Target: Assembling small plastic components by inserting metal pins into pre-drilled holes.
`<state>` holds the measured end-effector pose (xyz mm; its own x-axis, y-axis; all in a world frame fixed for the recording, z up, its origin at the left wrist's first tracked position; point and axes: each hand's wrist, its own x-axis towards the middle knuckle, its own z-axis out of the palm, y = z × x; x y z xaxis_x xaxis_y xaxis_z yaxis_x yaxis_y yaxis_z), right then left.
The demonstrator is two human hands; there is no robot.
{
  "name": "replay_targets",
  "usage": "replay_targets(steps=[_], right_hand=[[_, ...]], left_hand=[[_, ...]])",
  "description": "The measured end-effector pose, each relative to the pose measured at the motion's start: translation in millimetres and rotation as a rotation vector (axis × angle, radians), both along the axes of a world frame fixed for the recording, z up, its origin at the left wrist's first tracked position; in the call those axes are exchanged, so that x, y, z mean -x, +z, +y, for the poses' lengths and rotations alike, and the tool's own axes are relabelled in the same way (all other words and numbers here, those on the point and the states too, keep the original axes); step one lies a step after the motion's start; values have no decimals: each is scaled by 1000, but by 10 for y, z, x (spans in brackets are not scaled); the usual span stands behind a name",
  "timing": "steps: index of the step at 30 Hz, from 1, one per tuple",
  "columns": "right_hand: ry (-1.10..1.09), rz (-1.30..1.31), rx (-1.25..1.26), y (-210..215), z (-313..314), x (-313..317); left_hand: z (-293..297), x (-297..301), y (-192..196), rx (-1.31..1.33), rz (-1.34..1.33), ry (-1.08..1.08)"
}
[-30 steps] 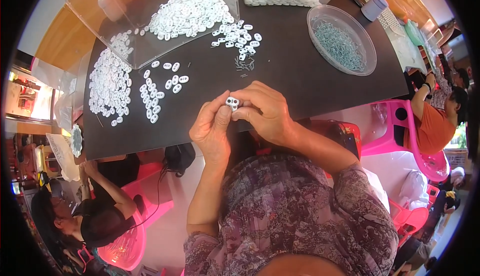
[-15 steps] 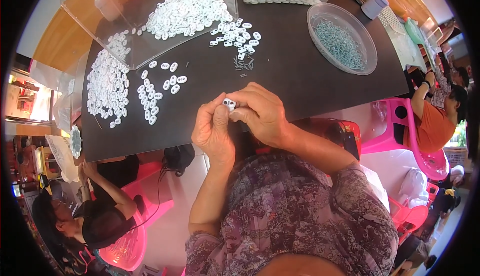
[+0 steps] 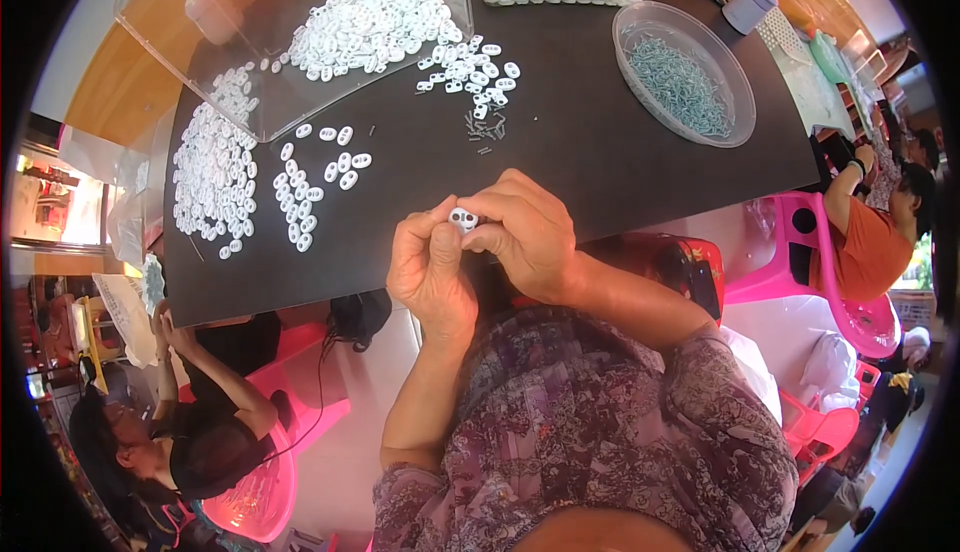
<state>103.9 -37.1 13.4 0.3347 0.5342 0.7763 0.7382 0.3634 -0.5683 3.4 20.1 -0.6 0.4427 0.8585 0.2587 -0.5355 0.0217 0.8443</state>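
Observation:
Between my two hands, just past the table's near edge, is a small white oval plastic piece with two dark holes [image 3: 463,219]. The thumb and fingers of my left hand [image 3: 432,264] pinch it from the left. My right hand [image 3: 525,232] grips it from the right, thumb bent below it; the fingertips hide its lower part. Beyond my hands lie short dark metal pins [image 3: 485,127] and a loose cluster of white oval pieces [image 3: 470,67]. A group of similar ovals [image 3: 298,202] lies to the left.
Larger heaps of white pieces [image 3: 215,167] cover the left side of the dark table [image 3: 400,182], some in a tipped clear bin [image 3: 290,117]. A round clear tray [image 3: 745,117] of greenish pins stands at right. Other people sit on pink chairs [image 3: 790,262] at both sides.
Both hands have shifted very slightly right and nearer to me with the white piece still between them. The loose pieces on the table lie as before.

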Motion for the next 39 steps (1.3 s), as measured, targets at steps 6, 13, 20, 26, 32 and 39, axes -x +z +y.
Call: replay_targets(steps=[6,13,20,26,32,39], right_hand=[[4,-69,-59,-65,6,15],[-20,-114,-83,-67,46,49],[-40,-128,-85,-62,47,84],[-44,-160,-70,-92,65,61],[-18,-77,-45,-89,46,-27],[-204,-226,228,225,-67,-569]], left_hand=[[-45,-5,-2,-19,-11,33],[-78,-15,12,-56,8,73],[-110,-57,-5,-88,3,121],[-102,-66,-28,-99,14,105],[-26,-13,-36,-146,196,85],[693,-95,213,-1023,778,462]])
